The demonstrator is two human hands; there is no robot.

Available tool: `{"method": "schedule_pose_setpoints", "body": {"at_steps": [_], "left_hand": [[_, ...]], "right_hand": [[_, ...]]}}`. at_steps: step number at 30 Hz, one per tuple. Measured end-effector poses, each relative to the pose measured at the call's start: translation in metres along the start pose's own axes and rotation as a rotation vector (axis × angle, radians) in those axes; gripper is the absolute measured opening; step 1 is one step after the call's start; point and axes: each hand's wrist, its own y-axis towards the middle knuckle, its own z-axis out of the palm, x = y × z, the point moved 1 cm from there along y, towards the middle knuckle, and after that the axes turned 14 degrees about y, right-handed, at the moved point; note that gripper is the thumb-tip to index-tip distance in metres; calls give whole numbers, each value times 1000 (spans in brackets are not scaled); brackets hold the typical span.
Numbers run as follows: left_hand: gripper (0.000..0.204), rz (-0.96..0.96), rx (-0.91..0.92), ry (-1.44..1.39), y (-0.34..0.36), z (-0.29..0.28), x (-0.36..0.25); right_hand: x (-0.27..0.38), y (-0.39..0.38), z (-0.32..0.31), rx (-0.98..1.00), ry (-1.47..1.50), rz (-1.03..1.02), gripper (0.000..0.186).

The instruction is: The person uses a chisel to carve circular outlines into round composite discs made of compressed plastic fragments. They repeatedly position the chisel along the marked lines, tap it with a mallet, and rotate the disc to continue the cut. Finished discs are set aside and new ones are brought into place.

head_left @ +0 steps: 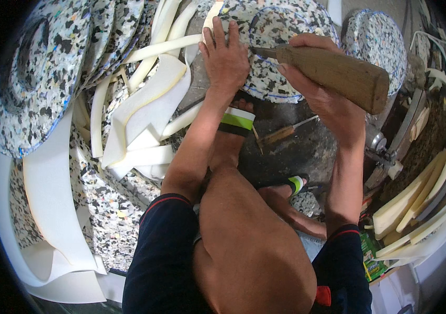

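My left hand [226, 57] lies flat with its fingers apart at the left edge of a speckled black-and-white foam slab [272, 83]. Blue lines curve across that slab. My right hand [325, 94] grips a wooden-handled tool [338, 73], its thick end toward me. A narrow dark metal part points left from the handle toward my left fingers; its tip is hard to make out. White foam strips [170, 49] lie beside my left hand. On the dark floor below the slab rests a second wooden-handled tool [277, 136] with a thin metal shaft.
Round speckled foam pieces [58, 68] are stacked at the far left, above long white foam sheets [50, 178]. Another speckled foam piece [375, 47] stands at the far right. Curved cream foam strips [416, 193] and a metal fitting [377, 141] lie at the right. My bent leg [254, 230] fills the near middle.
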Motion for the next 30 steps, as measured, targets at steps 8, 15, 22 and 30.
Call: {"method": "schedule_pose_setpoints", "body": {"at_steps": [8,15,22,30], "left_hand": [[59,-15,-8,-4,-3,-1,-1],[64,-5,-32,-19,-2,4,1],[65,-3,-30,-4,-3,8,1],[64,-12,-17,-20,-2,2,1]], "right_hand": [[20,1,-19,-1,77,309,22],[3,8,-1,-63,56,268,21],[13,2,-14,-46,5,169,28],[8,8,-4,10,-174,52,31]]}}
